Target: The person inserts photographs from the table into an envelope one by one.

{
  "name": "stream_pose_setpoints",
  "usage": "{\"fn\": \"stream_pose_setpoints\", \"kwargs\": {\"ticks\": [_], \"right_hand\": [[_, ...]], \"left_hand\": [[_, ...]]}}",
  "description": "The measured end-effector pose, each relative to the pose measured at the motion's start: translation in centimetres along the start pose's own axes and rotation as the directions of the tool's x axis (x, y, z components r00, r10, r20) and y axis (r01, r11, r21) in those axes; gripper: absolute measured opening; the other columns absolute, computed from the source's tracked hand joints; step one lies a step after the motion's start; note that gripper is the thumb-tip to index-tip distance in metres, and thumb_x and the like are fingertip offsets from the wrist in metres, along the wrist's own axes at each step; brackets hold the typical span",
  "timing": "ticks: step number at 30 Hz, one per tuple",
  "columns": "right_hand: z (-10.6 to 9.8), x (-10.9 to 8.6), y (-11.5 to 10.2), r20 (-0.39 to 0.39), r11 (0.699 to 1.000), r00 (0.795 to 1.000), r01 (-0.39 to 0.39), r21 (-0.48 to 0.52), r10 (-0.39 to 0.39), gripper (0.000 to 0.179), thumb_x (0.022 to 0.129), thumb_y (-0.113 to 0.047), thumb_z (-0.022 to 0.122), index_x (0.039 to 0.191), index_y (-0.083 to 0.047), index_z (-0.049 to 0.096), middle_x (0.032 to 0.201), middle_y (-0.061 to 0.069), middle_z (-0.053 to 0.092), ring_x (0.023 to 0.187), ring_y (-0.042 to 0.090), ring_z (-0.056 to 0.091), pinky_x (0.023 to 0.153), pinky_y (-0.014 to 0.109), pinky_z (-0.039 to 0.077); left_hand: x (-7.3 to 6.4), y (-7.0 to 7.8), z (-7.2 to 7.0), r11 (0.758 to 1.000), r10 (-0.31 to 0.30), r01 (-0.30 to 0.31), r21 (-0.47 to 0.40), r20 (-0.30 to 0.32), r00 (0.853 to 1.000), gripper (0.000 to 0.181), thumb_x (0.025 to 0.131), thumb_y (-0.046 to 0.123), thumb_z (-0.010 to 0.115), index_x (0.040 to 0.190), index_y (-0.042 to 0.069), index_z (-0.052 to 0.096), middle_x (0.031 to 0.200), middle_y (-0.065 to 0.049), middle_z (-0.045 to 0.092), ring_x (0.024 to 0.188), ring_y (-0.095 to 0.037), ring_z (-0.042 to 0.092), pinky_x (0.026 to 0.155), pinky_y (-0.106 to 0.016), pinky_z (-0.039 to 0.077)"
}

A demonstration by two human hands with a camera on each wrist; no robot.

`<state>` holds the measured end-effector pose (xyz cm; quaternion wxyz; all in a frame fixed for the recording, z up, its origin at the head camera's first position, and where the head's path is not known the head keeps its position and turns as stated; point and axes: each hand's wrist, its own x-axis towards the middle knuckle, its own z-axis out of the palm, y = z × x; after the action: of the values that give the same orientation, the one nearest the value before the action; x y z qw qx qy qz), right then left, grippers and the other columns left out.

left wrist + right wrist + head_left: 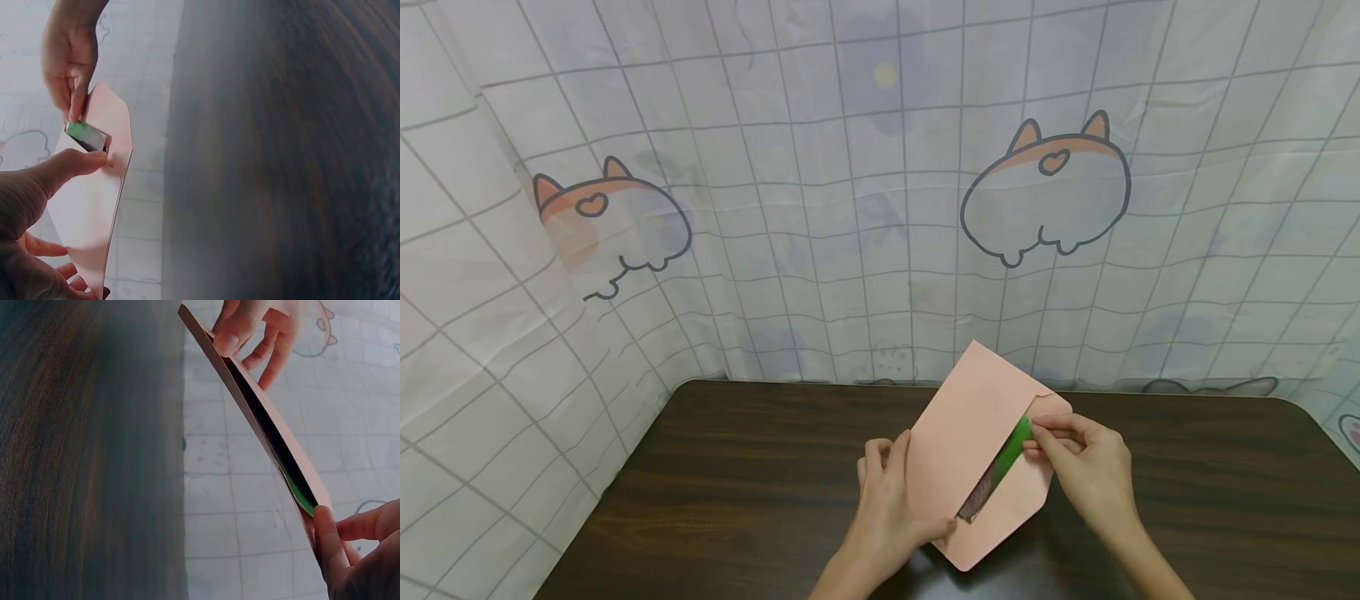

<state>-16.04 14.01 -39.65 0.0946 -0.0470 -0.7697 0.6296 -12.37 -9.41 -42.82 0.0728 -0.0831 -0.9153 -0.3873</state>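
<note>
A pink envelope (pixel 966 417) is tilted over the table with its flap opened toward the lower right. Out of its mouth shows a strip of thin paper, green (pixel 1015 450) at the upper end and dark brownish at the lower end; the rest is hidden inside. My left hand (pixel 883 504) grips the envelope's lower left side, thumb on the front near the mouth and fingers round the edge. At the mouth's upper end, my right hand (pixel 1090 467) pinches the green end of the paper between thumb and fingers. The left wrist view shows these fingertips on the green paper (pixel 78 130).
A dark wood-grain table (pixel 722 492) lies beneath both hands. Behind it and along the left hangs a white gridded curtain (pixel 820 208) with cartoon animal prints, its lower edge meeting the table's back edge.
</note>
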Motion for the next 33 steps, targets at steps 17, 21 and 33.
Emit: {"fn": "stream_pose_setpoints", "kwargs": {"ticks": [17,21,33], "right_hand": [[0.44,-0.16,0.13,-0.048,0.993,0.999,0.014,0.119,-0.008,0.021,0.097,0.006,0.07,0.114,0.019,0.069,0.074,-0.011,0.076,0.064,0.002,0.074,0.066,0.021,0.06],[0.45,-0.23,0.03,-0.042,0.992,0.999,0.029,0.125,-0.024,0.022,0.097,0.006,0.069,0.114,0.02,0.069,0.076,-0.009,0.076,0.065,0.003,0.074,0.066,0.022,0.06],[0.69,-0.5,-0.06,0.058,0.992,0.996,-0.074,0.106,0.069,0.03,0.101,0.001,0.067,0.126,0.015,0.059,0.081,-0.002,0.078,0.066,0.004,0.074,0.071,0.02,0.06]], "left_hand": [[-0.33,0.6,-0.07,1.0,0.019,-0.019,-0.024,-0.003,1.0,0.111,0.066,0.026,0.102,0.155,-0.004,0.043,0.134,-0.016,0.039,0.119,-0.034,0.038,0.094,-0.048,0.053],[-0.26,0.64,-0.12,1.0,0.02,-0.021,-0.019,-0.012,1.0,0.11,0.066,0.025,0.102,0.155,-0.004,0.044,0.133,-0.015,0.039,0.117,-0.032,0.038,0.094,-0.048,0.053],[-0.24,0.65,0.03,0.999,0.016,-0.019,-0.031,-0.088,0.996,0.109,0.064,0.019,0.102,0.153,-0.006,0.045,0.132,-0.014,0.039,0.12,-0.032,0.038,0.094,-0.046,0.053]]}}
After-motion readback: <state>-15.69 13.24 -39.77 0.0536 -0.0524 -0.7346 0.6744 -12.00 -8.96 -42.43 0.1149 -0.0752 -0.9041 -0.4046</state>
